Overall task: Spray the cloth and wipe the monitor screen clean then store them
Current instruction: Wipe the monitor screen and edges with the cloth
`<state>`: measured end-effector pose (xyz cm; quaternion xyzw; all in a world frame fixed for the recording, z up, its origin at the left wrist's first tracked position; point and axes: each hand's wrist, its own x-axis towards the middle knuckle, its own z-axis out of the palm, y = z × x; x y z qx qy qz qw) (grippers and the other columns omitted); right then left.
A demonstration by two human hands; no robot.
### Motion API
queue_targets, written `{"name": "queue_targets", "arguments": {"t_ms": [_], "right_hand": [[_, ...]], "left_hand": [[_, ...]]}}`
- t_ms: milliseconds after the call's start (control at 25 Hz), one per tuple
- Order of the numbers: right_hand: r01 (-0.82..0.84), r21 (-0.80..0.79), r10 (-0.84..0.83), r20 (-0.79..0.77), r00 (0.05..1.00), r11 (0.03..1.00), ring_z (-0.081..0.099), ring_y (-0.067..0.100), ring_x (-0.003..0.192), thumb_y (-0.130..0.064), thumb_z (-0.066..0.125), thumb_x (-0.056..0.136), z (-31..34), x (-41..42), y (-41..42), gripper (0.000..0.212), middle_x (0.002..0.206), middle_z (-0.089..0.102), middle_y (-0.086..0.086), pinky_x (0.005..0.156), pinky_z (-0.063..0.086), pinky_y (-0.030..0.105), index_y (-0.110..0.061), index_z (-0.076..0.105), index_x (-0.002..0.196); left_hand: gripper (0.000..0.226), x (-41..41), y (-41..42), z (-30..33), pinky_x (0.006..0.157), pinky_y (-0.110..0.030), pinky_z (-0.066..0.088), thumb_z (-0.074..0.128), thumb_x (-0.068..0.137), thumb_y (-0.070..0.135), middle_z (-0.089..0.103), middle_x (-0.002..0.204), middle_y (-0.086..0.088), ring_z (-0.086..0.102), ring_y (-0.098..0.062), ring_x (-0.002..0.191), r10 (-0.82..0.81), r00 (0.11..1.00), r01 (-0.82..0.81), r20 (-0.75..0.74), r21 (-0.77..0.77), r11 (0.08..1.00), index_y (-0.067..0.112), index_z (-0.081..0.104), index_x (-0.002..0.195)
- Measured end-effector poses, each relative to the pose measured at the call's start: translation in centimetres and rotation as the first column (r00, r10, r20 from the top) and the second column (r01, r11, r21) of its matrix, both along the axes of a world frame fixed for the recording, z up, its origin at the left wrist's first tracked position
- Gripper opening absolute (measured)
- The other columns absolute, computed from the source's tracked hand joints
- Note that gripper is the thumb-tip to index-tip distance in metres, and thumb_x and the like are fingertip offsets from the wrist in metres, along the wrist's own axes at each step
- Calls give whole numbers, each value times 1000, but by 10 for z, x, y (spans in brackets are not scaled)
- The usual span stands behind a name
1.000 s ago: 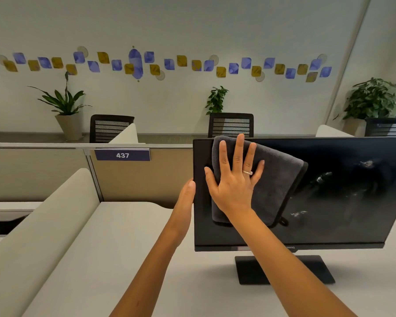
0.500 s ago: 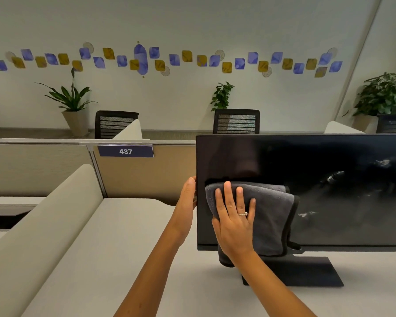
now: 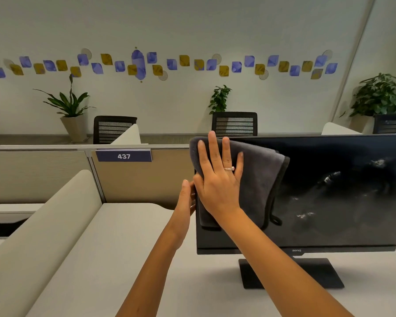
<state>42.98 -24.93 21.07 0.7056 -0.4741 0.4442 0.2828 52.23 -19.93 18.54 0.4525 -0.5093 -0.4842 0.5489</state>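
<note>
on the far left a padded divider (image 3: 32,225) slopes up beside the pale desk (image 3: 114,259), with a tan partition (image 3: 135,179) behind it carrying a blue tag (image 3: 124,156) that reads 437. beyond that stand a potted plant (image 3: 70,110) and a black mesh chair (image 3: 112,128) against the white wall.

moving right, the left hand (image 3: 186,197) holds the left edge of the monitor (image 3: 329,191), thumb on the near side; its fingers are hidden behind the panel, so i cannot tell how tightly they curl.

just beside it, the right hand (image 3: 217,179) lies flat with straight, slightly spread fingers, pressing the cloth (image 3: 258,179) against the upper left corner of the screen. a ring (image 3: 229,168) shows on one finger. the cloth is dark grey, soft and thick-looking, folded over, with a darker stitched border and a small loop hanging at its lower right corner. its top edge sits level with the monitor's top.

further right the screen is black, off, with pale smears and streaks across its middle and right part. the monitor stands on a flat black base (image 3: 290,273) on the desk.
</note>
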Motion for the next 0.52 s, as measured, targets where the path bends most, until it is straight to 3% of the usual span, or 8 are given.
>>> {"name": "queue_targets", "arguments": {"t_ms": [120, 280, 520], "right_hand": [[-11, -28, 12, 2, 1000, 1000, 8, 29, 146, -28, 48, 86, 8, 2, -2, 66, 157, 14, 5, 115, 6, 57, -21, 28, 148], [-11, -25, 11, -10, 1000, 1000, 5, 28, 146, -32, 46, 88, -6, 3, -3, 65, 157, 13, 5, 116, 3, 56, -21, 26, 149], [-25, 46, 31, -118, 992, 999, 8, 29, 146, -34, 30, 96, -67, -10, 6, 56, 159, 9, 4, 116, 0, 54, -22, 20, 150]], "left_hand": [[47, 1, 0, 0, 102, -26, 36, 10, 93, 53, 48, 140, 3, 44, -15, 129, -11, 1000, 10, -6, -18, 1000, 40, 41, 126], [59, 5, 0, -3, 103, -28, 39, 11, 88, 58, 52, 136, 2, 48, -15, 126, -27, 1000, 26, -13, -31, 999, 34, 43, 131], [58, 13, -2, -5, 95, -23, 46, 10, 91, 57, 62, 124, 7, 57, -8, 115, -63, 997, 62, -36, -44, 997, 33, 50, 127]]}}
